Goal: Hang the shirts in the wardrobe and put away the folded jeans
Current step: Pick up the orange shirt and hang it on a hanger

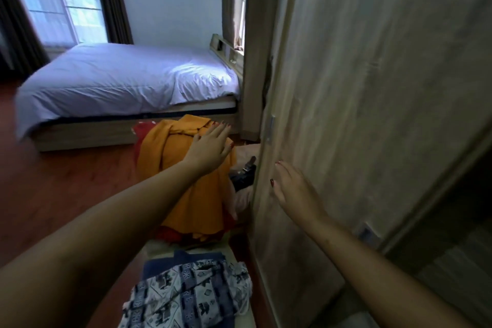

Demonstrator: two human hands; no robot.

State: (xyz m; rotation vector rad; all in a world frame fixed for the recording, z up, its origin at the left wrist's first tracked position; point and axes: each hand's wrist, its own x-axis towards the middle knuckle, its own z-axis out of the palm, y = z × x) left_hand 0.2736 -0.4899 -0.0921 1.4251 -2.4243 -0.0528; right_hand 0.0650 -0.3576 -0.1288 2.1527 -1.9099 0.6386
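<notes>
1. Beside the open light-wood wardrobe door, on the reddish wooden floor, lies a heap of clothing: a mustard-yellow soft fabric garment on top, red cloth beneath it, and a blue-and-white patterned shirt nearer the viewer, over a dark blue folded item that may be jeans; I cannot confirm this.
2. Left hand: fingers straight and loosely spread, hovering over the upper part of the yellow garment, holding nothing.
3. Right hand: fingers straight and close together, flat against or just off the door face; contact cannot be confirmed.
4. Handling judgement: the yellow garment looks light, limp and non-slippery. It will sag and trail if lifted by one point, so the collar or shoulder seams are the better hold.
5. Orientation: the garment's long axis runs away from the viewer towards the white-covered bed, with a bunched, possibly collar end farthest off. The patterned shirt is crumpled, with no clear axis.
</notes>
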